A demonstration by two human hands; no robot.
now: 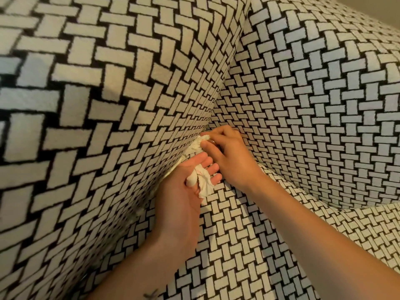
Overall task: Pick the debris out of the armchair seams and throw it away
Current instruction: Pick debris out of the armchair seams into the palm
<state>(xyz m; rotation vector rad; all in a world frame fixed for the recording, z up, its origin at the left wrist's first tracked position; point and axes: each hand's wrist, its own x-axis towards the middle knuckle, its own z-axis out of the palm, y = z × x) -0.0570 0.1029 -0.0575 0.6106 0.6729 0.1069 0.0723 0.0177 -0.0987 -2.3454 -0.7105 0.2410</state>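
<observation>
Likely a home sitting area, indoors. Nearly the whole view is an upholstered armchair (134,87) in cream-and-black basket-weave fabric, with a padded armrest (71,131) on the left, the backrest (313,94) on the right and the seat cushion (242,252) below. The light is warm and soft. Top right is a plain beige sliver (390,8); wall or floor, can't tell.

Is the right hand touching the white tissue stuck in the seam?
Touching: the head view shows the right hand pinching the tissue at the seam.
</observation>
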